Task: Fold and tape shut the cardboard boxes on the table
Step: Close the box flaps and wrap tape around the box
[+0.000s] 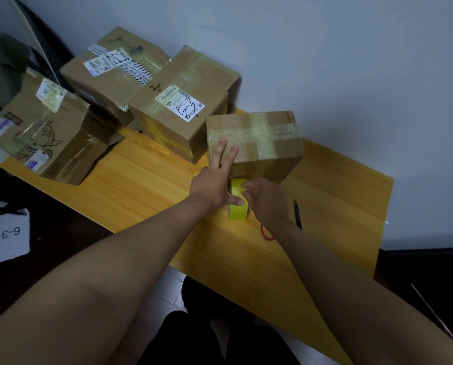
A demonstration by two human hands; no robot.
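A small cardboard box point(262, 143) stands on the wooden table point(338, 196), its top flaps closed and crossed with clear tape. My left hand point(215, 177) lies with straight fingers on the box's near top edge, and its thumb touches a yellow tape roll point(237, 208) standing on edge just in front of the box. My right hand point(265, 200) grips the roll from the right side, fingers curled over its top. A strip of tape seems to run from the roll up to the box's front face.
Three bigger taped boxes with labels sit at the back left: one point(178, 106) right beside the small box, one point(114, 72) behind, one point(43, 135) at the left edge. A black pen point(297, 214) and a red ring point(266, 233) lie right of my right hand.
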